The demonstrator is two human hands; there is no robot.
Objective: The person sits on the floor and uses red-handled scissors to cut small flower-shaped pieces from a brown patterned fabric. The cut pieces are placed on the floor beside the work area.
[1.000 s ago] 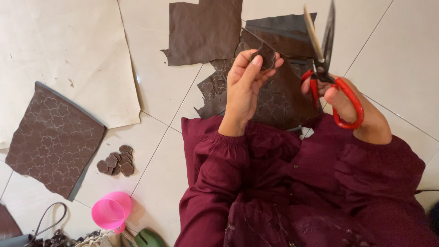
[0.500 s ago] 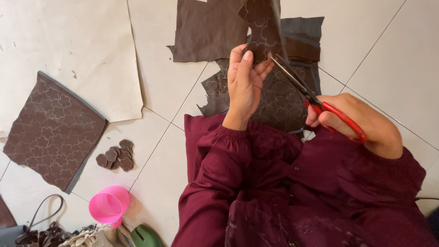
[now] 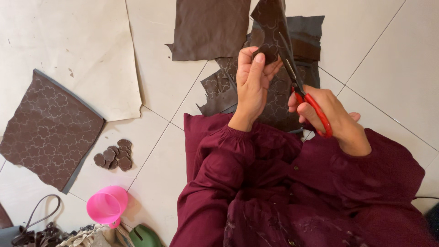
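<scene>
Head camera looks down on the left hand (image 3: pixel 252 84), whose thumb and fingers (image 3: pixel 259 59) pinch a dark brown strip of leather (image 3: pixel 270 23) held up above the floor, the fingers nearly closed on its lower edge. Just beside it the right hand (image 3: pixel 334 118) is clenched through the red handles of one pair of scissors (image 3: pixel 304 91), whose metal blades lie against the strip's right edge; whether they are parted I cannot tell. Under both hands lies a pile of leather scraps (image 3: pixel 219 87), brown, stamped with pale flower outlines. One plain brown sheet (image 3: pixel 208 27) lies flat on the tiled floor (image 3: pixel 388 59), and one patterned sheet (image 3: pixel 48 130) rests far left. Beside it sits a small heap of about seven flower-shaped cutouts (image 3: pixel 114 154). One pink plastic cup (image 3: pixel 106 206) lies near the bottom edge.
</scene>
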